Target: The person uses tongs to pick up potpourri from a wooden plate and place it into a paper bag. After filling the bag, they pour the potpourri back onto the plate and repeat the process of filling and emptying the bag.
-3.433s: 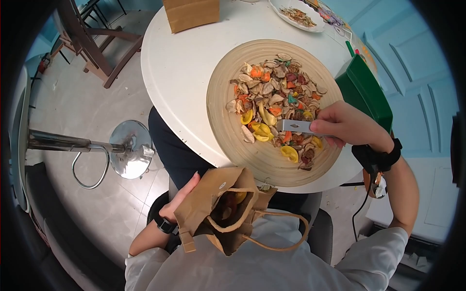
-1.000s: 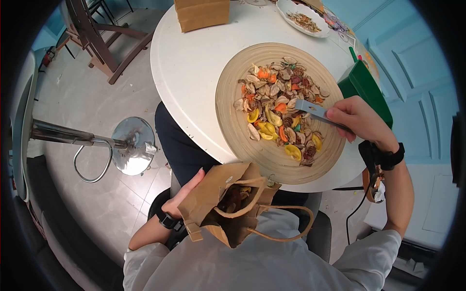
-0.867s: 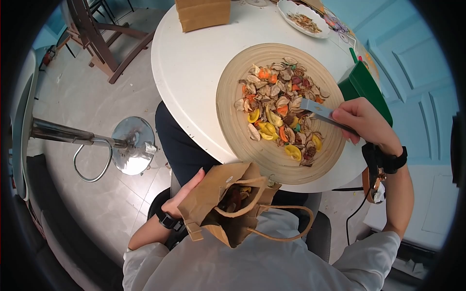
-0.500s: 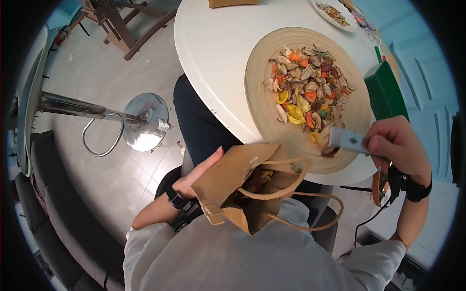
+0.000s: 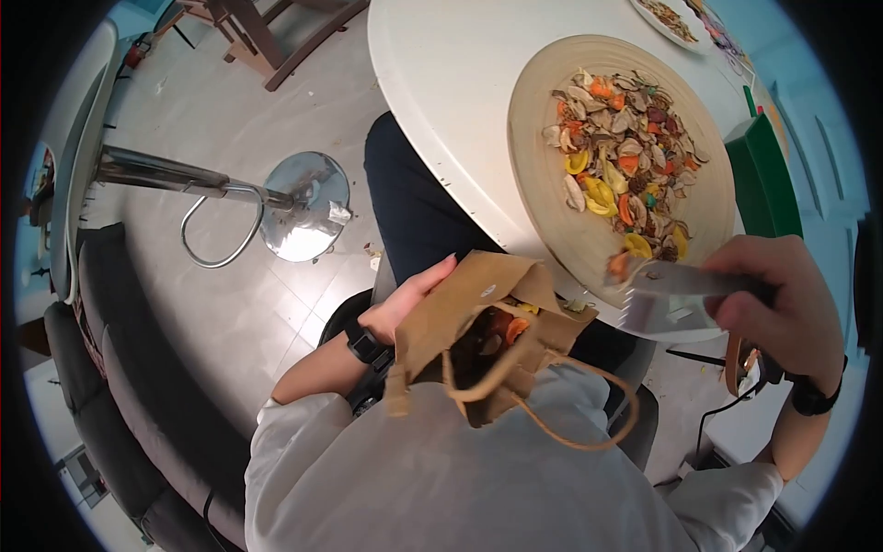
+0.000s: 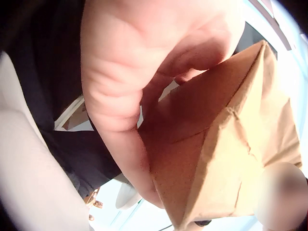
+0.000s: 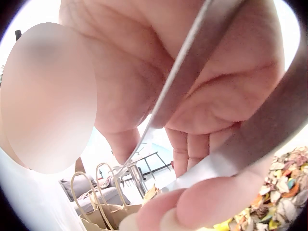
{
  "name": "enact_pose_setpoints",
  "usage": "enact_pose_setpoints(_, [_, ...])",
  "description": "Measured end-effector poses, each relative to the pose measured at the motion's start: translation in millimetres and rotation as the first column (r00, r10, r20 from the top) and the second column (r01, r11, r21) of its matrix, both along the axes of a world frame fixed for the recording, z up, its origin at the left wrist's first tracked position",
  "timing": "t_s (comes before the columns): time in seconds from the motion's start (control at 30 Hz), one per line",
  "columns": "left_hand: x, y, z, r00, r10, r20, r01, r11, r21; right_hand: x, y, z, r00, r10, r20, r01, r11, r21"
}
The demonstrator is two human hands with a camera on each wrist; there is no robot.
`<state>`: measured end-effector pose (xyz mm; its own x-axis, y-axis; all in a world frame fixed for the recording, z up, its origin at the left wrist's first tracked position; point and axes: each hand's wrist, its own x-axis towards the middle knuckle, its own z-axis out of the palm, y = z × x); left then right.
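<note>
My left hand [image 5: 405, 304] holds a brown paper bag [image 5: 460, 304] by its side, tilted on the lap with its mouth open. Orange, yellow and brown dried pieces show inside. In the left wrist view, the fingers reach round the back of the bag [image 6: 226, 159]. My right hand [image 5: 782, 290] grips metal tongs [image 5: 690, 280] with serrated tips. A blurred orange-brown dried piece [image 5: 618, 268] is at their tips, over the near rim of the round wooden plate [image 5: 538, 129]. Dried potpourri [image 5: 625, 147] covers the plate's middle. The right wrist view shows both tong arms [image 7: 187, 62] within the hand.
The round white table [image 5: 432, 120] bears the plate. A green container [image 5: 765, 175] stands at its right, and a white dish [image 5: 685, 32] of dried bits lies at the back. To the left are a chrome stool base [image 5: 303, 216] and a dark sofa [image 5: 147, 368].
The tongs have left the potpourri with a piece at their tips and moved toward me, near the bag. The left hand still holds the bag. The head view has shifted.
</note>
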<state>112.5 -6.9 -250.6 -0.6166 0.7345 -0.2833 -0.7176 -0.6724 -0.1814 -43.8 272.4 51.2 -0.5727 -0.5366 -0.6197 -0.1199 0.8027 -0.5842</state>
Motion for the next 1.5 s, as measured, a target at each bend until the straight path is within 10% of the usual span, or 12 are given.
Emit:
enact_pose_setpoints(0.37, [-15, 15, -4, 0.993, 0.053, -0.101, -0.056, 0.998, -0.023, 15, -9, -15, 0.988, 0.056, -0.144, -0.088, 0.971, -0.224])
enact_pose_setpoints(0.43, [-19, 16, 13, 0.980, 0.091, -0.176, -0.015, 0.919, 0.394, 20, -12, -15, 0.937, 0.217, -0.274, -0.262, 0.955, -0.141])
enact_pose_setpoints(0.5, [-16, 18, 13, 0.993, 0.055, -0.103, -0.010, 0.918, 0.396, 28, -16, -21, 0.691, 0.395, -0.605, -0.510, 0.860, -0.020])
enact_pose_setpoints(0.7, [-14, 18, -1, 0.981, 0.099, -0.164, -0.094, 0.995, 0.040, 45, -24, -12, 0.376, 0.504, -0.778, -0.600, 0.772, 0.210])
enact_pose_setpoints(0.73, [-15, 18, 6, 0.973, 0.127, -0.193, -0.082, 0.971, 0.223, 50, -29, -10, 0.331, 0.573, -0.750, -0.597, 0.743, 0.304])
enact_pose_setpoints(0.77, [-12, 19, 14, 0.992, 0.097, -0.080, -0.110, 0.978, -0.178, 54, -34, -7, 0.328, 0.571, -0.752, -0.599, 0.742, 0.302])
enact_pose_setpoints(1.07, [-9, 10, -1, 0.990, 0.058, -0.130, -0.077, 0.986, -0.145, 72, -58, 31, 0.178, 0.611, -0.771, -0.571, 0.703, 0.425])
enact_pose_setpoints(1.17, [-8, 7, 28, 0.667, 0.303, -0.681, -0.327, 0.940, 0.099, 59, -35, 36, 0.347, 0.544, -0.764, -0.594, 0.758, 0.270])
enact_pose_setpoints(1.23, [-3, 7, 18, 0.691, 0.289, -0.663, -0.297, 0.949, 0.104, 59, -22, 39, 0.663, 0.391, -0.638, -0.384, 0.910, 0.159])
enact_pose_setpoints(1.37, [-2, 2, 11, 0.932, 0.046, -0.360, 0.004, 0.990, 0.137, 48, 10, 12, 0.563, 0.298, -0.770, -0.342, 0.933, 0.111])
enact_pose_setpoints(1.43, [7, 2, 0, 0.929, -0.011, -0.371, -0.073, 0.975, -0.211, 46, 21, 0, 0.788, -0.068, -0.612, -0.124, 0.956, -0.266])
enact_pose_setpoints(1.5, [-2, 5, 0, 0.986, -0.025, -0.165, 0.030, 0.999, 0.029, 45, 7, -3, 0.857, -0.010, -0.515, -0.149, 0.953, -0.265])
